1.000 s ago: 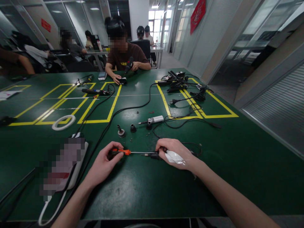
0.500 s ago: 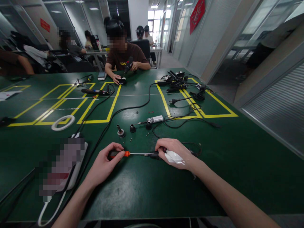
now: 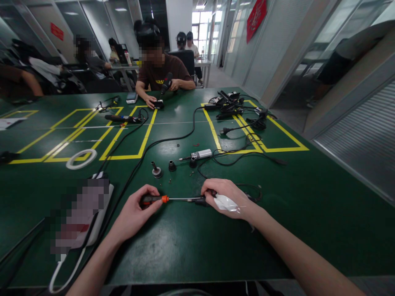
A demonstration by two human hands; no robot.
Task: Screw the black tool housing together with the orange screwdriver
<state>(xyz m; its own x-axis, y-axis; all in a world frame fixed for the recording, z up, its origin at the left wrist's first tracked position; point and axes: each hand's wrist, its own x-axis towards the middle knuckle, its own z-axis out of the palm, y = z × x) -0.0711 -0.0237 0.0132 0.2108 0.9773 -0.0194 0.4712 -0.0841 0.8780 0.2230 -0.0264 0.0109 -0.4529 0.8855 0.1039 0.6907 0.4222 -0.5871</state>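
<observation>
My left hand (image 3: 138, 209) is closed round the dark and orange handle of a screwdriver (image 3: 164, 199). Its thin metal shaft points right, to a black tool piece (image 3: 201, 201). Fingers of my right hand (image 3: 226, 197) wrap the black piece, most of which they hide. A clear and white plastic scrap (image 3: 226, 203) lies against the back of that hand. Beyond the hands stand a round metal part with a stem (image 3: 156, 171), a black cone (image 3: 172, 166), another black cone (image 3: 193, 163) and a silver cylinder (image 3: 202, 154). Tiny screws (image 3: 169, 181) lie near them.
A power strip (image 3: 106, 201) with a blurred patch and cables is at the left. A white tape ring (image 3: 81, 159) lies farther off. Tangled black cables (image 3: 228, 105) fill the back right. A person (image 3: 166, 72) across the green table holds a dark tool.
The shaft's tip now overlaps the black piece slightly higher, and the view has shifted a little. Both hands stay almost where they were, with the same things in them.
</observation>
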